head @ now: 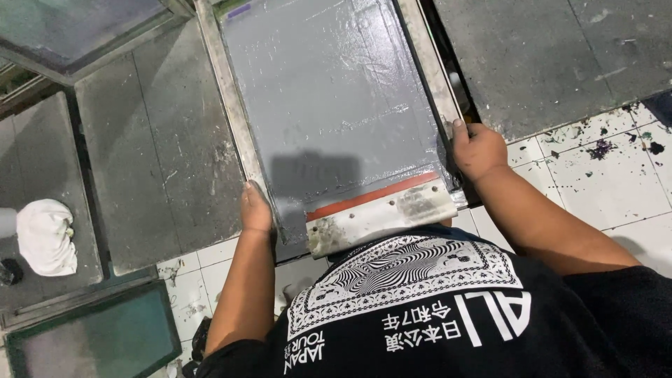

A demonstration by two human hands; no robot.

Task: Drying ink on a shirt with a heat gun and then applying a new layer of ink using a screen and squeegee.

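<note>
The screen (329, 105) lies flat on the grey table (161, 154), covered in wet grey ink. A squeegee (381, 210) rests on its near end. The left hand (255, 210) grips the left frame edge, and the right hand (478, 149) curls around the right edge. A white rag (45, 236) sits far left.

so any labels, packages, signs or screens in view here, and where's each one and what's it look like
Printing screen: centre, metal-framed rectangle, grey ink-coated mesh; left hand and right hand grip its side rails.
Second screen: bottom left, dark frame, green mesh.
Third screen: top left, partly in view, greenish mesh.
Shirt print: bottom centre, white patterned panel with lettering on black.
No packages or signs.
</note>
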